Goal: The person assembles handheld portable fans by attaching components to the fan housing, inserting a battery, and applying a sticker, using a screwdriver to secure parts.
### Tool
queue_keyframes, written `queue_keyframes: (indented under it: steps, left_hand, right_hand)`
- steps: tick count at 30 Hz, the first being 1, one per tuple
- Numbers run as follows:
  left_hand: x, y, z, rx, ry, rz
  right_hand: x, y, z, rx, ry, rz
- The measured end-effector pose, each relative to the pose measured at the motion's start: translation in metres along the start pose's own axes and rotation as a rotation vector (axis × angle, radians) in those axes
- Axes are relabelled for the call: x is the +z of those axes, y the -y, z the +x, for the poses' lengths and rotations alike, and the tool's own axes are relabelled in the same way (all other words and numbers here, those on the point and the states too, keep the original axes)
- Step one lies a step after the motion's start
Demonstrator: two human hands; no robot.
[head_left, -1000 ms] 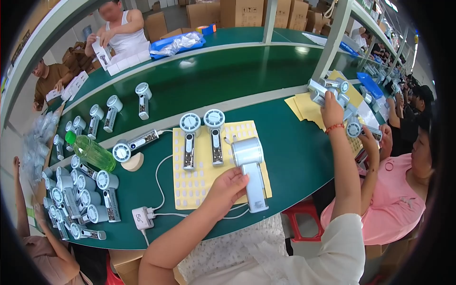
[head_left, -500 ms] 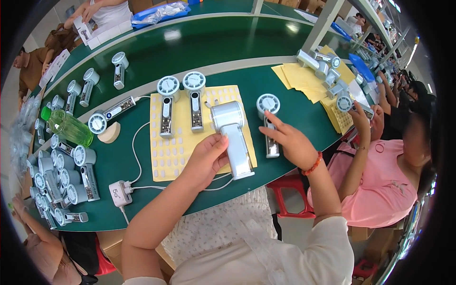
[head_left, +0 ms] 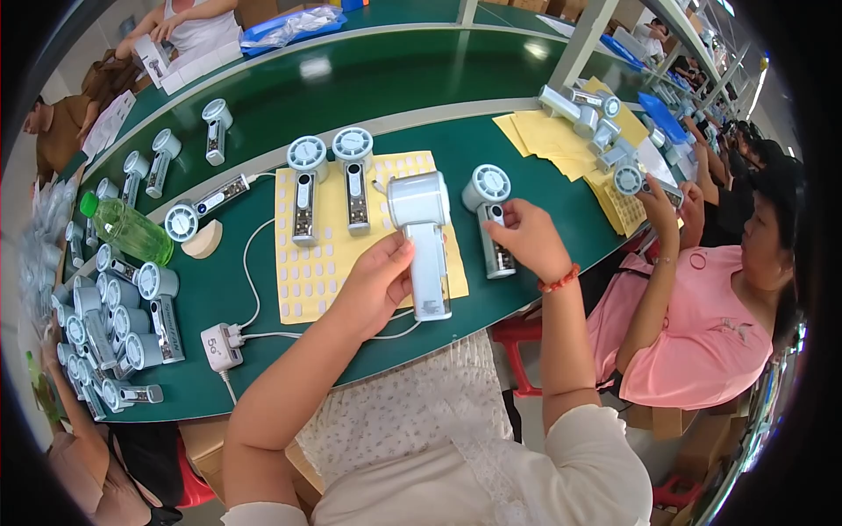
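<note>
Here, the left hand pinches a smooth, shiny fan. At that one's 2 o'clock, the right hand touches a round-topped fan; I can't tell if it grips.

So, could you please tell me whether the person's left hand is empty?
No, the left hand holds a pale blue handheld fan by its handle.
</note>
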State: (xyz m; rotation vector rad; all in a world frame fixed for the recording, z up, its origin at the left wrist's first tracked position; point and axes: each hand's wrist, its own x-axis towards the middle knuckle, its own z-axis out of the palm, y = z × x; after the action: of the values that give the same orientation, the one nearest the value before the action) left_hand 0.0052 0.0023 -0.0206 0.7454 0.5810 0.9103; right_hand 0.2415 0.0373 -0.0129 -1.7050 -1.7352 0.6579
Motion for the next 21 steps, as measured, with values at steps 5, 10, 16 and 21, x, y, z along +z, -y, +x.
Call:
queue_keyframes:
  steps: [5, 10, 16, 21]
  left_hand:
    - [-0.005, -0.001, -0.001, -0.039, -0.118, -0.052]
    - [-0.004, 0.0, 0.0, -0.032, -0.094, 0.066]
    - [-0.004, -0.001, 0.001, 0.044, -0.125, 0.228]
    - [0.005, -0.01, -0.009, 0.177, -0.086, 0.357]
  right_hand:
    - [-0.008, 0.017, -0.033, 0.097, 0.392, 1.01]
    - [0.01, 0.039, -0.056, 0.193, 0.354, 1.107]
    - [0.019, 0.038, -0.059, 0.131, 0.254, 1.004]
    - [0.013, 0.04, -0.063, -0.1, 0.176, 0.854]
